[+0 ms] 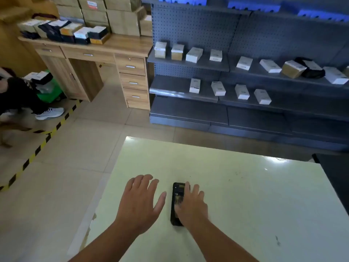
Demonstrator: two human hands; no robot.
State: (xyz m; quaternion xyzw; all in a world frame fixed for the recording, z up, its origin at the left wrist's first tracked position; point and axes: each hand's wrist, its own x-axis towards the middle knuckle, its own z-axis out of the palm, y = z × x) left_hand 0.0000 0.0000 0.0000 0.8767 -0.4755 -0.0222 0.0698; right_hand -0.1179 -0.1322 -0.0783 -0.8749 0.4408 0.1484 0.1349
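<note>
A black handheld device (177,193) with a small screen lies flat on the white table (245,195), near its front left part. My right hand (192,205) lies over the device's right side with straight fingers, covering much of it. My left hand (140,201) hovers flat just left of the device, fingers spread, holding nothing.
Grey metal shelves (245,72) with several small white and brown boxes stand behind the table. A wooden desk (105,53) with stacked boxes is at the back left. A seated person's legs (28,99) and black-yellow floor tape (37,148) are at the left.
</note>
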